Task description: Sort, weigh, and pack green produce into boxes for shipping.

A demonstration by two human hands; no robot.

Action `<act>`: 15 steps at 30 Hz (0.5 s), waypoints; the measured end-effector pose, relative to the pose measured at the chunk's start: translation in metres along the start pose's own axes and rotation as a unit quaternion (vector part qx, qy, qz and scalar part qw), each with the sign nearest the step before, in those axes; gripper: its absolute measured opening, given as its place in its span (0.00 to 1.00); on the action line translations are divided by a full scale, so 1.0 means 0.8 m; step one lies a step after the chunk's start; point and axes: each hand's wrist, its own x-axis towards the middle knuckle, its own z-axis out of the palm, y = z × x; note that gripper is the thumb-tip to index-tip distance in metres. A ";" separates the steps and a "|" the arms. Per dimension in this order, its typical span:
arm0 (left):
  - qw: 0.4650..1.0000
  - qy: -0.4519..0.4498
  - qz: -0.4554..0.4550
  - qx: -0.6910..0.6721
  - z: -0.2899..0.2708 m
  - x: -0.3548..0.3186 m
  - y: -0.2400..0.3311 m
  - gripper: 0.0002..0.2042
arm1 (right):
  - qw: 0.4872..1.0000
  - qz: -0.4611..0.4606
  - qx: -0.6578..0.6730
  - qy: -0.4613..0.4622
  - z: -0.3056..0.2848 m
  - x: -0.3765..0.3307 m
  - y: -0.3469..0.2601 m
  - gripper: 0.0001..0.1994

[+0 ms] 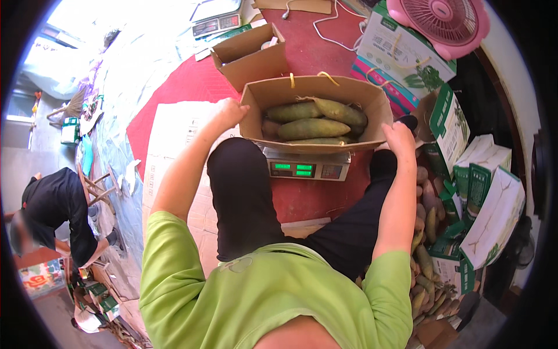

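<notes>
An open cardboard box (256,119) with yellow cord handles sits on a digital scale (337,168) between my knees. Inside it lie several long green radishes (314,129), stacked lengthwise. At the box's left end, my left hand (232,111) has its fingers closed over the edge. My right hand (399,139) grips the right end near its front corner. The fingertips of both hands are partly hidden by the cardboard. Green digits glow on the scale's display (293,169), just below the box's near side.
Beyond stand a smaller open carton (256,67) and a second scale (216,24). A pink fan (444,20) rests on a white carton (401,55) at far right. Radishes (427,262) and green-white boxes (494,218) crowd my right. A person in black (58,203) bends at far left.
</notes>
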 end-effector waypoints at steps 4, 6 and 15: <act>0.998 0.029 0.012 -0.051 0.013 0.005 -0.016 0.19 | 0.997 -0.030 0.012 0.068 0.002 -0.004 -0.005 0.24; 0.998 0.033 -0.006 -0.053 0.004 -0.005 -0.004 0.18 | 0.997 -0.029 0.015 0.073 0.005 -0.002 0.000 0.23; 0.993 0.058 0.001 -0.107 -0.038 -0.013 -0.050 0.17 | 0.999 -0.004 0.027 0.023 -0.030 0.008 -0.084 0.20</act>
